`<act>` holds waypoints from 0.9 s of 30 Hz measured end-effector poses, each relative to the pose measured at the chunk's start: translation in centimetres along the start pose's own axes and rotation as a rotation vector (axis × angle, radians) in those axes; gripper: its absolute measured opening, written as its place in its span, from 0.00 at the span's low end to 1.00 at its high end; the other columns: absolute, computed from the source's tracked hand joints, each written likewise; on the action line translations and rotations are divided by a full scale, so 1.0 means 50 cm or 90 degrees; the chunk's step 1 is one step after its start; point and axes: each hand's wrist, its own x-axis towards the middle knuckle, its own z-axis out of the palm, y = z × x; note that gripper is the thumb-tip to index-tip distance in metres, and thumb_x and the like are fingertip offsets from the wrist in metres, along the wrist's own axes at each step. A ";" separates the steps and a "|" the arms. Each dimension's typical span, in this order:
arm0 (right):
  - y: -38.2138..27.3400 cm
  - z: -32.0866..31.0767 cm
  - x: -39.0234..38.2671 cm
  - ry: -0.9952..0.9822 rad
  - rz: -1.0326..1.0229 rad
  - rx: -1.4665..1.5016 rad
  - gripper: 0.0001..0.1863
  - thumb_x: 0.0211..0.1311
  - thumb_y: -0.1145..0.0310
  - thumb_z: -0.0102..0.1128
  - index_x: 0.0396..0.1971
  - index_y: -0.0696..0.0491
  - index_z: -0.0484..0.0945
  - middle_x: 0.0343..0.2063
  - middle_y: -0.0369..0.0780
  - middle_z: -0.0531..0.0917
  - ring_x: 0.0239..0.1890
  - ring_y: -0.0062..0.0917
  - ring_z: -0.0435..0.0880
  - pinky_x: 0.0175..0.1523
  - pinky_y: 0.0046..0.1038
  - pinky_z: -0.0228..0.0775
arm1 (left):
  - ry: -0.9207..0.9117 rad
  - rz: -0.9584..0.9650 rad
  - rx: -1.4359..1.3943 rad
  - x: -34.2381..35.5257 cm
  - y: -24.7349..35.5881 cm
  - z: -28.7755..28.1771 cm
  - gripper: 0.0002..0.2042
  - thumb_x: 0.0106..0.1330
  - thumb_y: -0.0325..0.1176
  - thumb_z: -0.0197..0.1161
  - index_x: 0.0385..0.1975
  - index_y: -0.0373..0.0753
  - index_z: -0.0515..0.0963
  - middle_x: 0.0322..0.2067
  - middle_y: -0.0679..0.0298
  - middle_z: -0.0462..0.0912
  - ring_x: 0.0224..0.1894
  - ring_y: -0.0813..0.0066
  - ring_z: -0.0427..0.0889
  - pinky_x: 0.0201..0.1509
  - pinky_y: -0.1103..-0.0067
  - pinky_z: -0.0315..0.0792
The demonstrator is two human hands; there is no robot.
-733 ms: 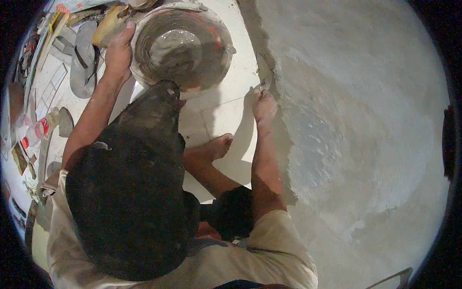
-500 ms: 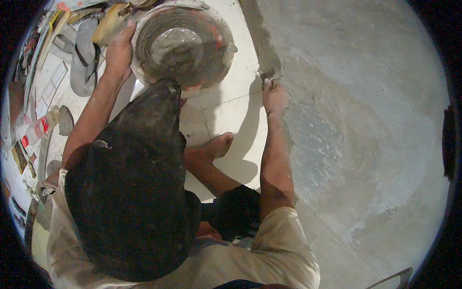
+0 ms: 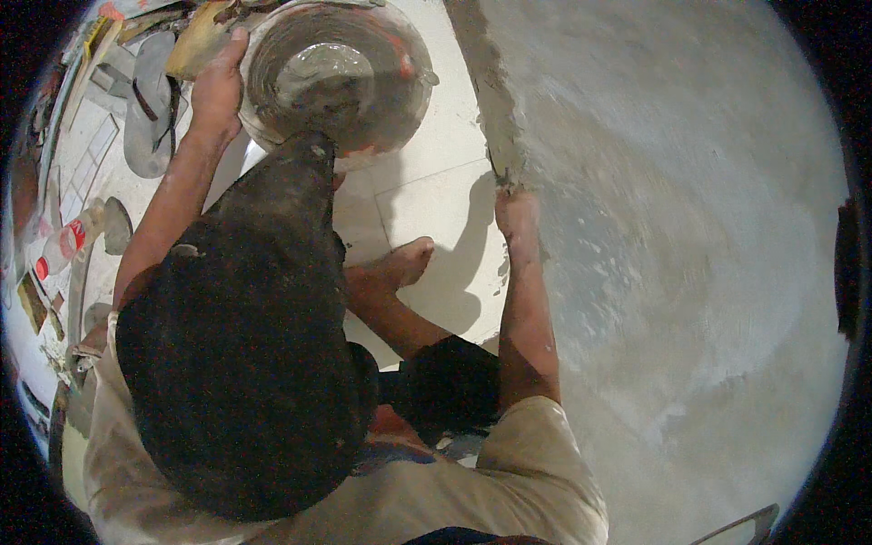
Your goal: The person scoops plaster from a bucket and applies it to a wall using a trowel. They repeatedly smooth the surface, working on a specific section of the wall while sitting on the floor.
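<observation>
A round bucket [image 3: 404, 118] smeared with grey mortar stands at the upper middle, some wet mix in its bottom. My left hand [image 3: 218, 95] grips its left side, thumb up along the rim and the other fingers hidden. My right hand [image 3: 518, 216] is closed in a fist at the edge of the grey mortar surface [image 3: 708, 272]. A mortar-smeared tool [image 3: 505, 176], perhaps a trowel, shows just beyond the knuckles; most of it is hidden. A darker mortar strip [image 3: 490, 82] runs away from this fist along the pale tiles.
My bare foot [image 3: 404, 263] rests on the tiled floor [image 3: 445, 191]. On the left lie a grey sandal [image 3: 150, 118], a plastic bottle [image 3: 62, 247] with a red cap and assorted scraps. The dark cap [image 3: 245, 345] hides much of the lower left middle.
My right hand has come nearer along the mortar edge, with the tool in it. My left hand stays on the bucket; the view has shifted slightly.
</observation>
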 end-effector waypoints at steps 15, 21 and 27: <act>0.054 0.091 -0.059 0.158 -0.052 -0.097 0.18 0.71 0.54 0.58 0.42 0.55 0.81 0.34 0.54 0.85 0.37 0.53 0.86 0.43 0.52 0.78 | -0.041 -0.031 -0.068 0.002 0.003 -0.002 0.29 0.78 0.51 0.56 0.63 0.29 0.75 0.59 0.55 0.81 0.59 0.69 0.78 0.64 0.75 0.70; 0.014 0.043 -0.066 0.143 0.023 -0.064 0.18 0.72 0.54 0.57 0.44 0.54 0.80 0.40 0.56 0.83 0.43 0.51 0.85 0.48 0.51 0.77 | 0.011 0.038 0.078 -0.019 0.018 -0.005 0.29 0.77 0.50 0.57 0.63 0.29 0.75 0.58 0.56 0.81 0.57 0.68 0.79 0.63 0.74 0.71; 0.021 0.102 -0.024 0.142 -0.039 -0.096 0.18 0.71 0.53 0.59 0.42 0.56 0.81 0.39 0.55 0.83 0.42 0.52 0.85 0.47 0.52 0.76 | -0.034 -0.011 -0.076 -0.022 0.027 0.013 0.27 0.77 0.49 0.58 0.62 0.30 0.76 0.57 0.56 0.81 0.56 0.69 0.80 0.63 0.74 0.71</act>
